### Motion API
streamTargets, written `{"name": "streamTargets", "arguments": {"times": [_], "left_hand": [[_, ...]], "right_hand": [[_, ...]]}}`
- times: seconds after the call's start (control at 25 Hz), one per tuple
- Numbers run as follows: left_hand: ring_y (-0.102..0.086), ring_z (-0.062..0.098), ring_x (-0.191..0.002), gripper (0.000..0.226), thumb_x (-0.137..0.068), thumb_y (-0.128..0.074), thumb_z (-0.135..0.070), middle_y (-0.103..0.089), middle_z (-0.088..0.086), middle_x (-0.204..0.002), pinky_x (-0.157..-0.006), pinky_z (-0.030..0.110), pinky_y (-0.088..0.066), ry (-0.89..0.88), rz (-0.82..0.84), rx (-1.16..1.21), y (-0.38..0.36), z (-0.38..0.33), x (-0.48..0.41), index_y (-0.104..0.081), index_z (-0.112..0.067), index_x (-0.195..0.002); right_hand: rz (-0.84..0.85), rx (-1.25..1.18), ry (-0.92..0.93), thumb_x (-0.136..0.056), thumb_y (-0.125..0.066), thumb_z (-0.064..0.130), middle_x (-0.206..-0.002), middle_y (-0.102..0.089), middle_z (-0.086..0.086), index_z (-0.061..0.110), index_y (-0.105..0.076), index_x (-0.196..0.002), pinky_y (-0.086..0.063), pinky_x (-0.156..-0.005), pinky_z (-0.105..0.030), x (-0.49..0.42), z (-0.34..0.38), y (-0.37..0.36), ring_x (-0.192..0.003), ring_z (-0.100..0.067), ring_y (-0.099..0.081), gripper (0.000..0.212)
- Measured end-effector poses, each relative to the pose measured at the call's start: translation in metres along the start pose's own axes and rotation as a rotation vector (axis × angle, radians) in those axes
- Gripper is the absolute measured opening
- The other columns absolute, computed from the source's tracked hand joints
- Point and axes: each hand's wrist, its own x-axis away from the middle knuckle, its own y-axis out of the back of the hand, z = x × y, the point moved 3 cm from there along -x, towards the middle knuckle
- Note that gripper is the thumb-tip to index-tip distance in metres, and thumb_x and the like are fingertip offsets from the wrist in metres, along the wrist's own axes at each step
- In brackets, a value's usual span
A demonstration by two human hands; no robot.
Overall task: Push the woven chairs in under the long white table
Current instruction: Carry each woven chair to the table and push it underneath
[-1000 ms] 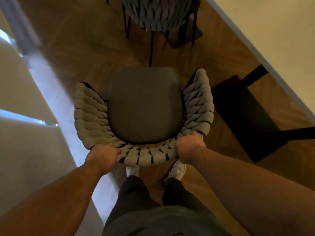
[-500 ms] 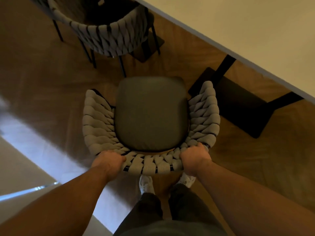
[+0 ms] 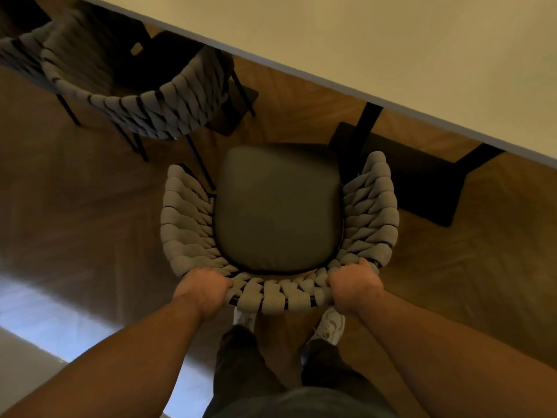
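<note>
Both hands on the chair back, table edge slanting ahead

A second chair (image 3: 135, 107) stands at far left, partly under the top. My left hand (image 3: 205, 292) is curled round the back rail of the woven chair (image 3: 277, 206), and my right hand (image 3: 352, 286) is clenched on it too, equally near. The seat points away from my fingers toward the white table (image 3: 391, 40), short of its slanted edge (I'd swing rightward). The chair's legs are hidden, and the dark table base (image 3: 422, 188) sits close.
</note>
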Motion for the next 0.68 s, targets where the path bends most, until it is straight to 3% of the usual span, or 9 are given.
{"name": "streamTargets", "arguments": {"times": [0.36,0.68], "left_hand": [[-0.06,0.025,-0.117,0.027,-0.105,-0.05,-0.025,-0.066,0.001,-0.127,-0.1,0.042,-0.051,-0.185,0.007,-0.202,0.012,0.07,-0.054,-0.061,-0.033,-0.129],[-0.058,0.023,-0.116,0.028,-0.104,-0.051,-0.025,-0.067,-0.003,-0.127,-0.098,0.038,-0.048,-0.228,-0.018,-0.276,0.032,0.088,-0.09,-0.06,-0.037,-0.128]], "right_hand": [[0.043,-0.213,-0.164,-0.099,-0.059,0.035,-0.129,-0.062,-0.003,0.022,-0.056,-0.137,-0.032,-0.116,-0.052,-0.007,0.056,0.003,-0.123,-0.028,-0.057,0.041],[0.072,-0.302,-0.234,-0.1,-0.053,0.033,-0.124,-0.067,-0.003,0.027,-0.066,-0.123,-0.034,-0.113,-0.054,-0.033,0.064,-0.003,-0.12,-0.028,-0.058,0.027]]}}
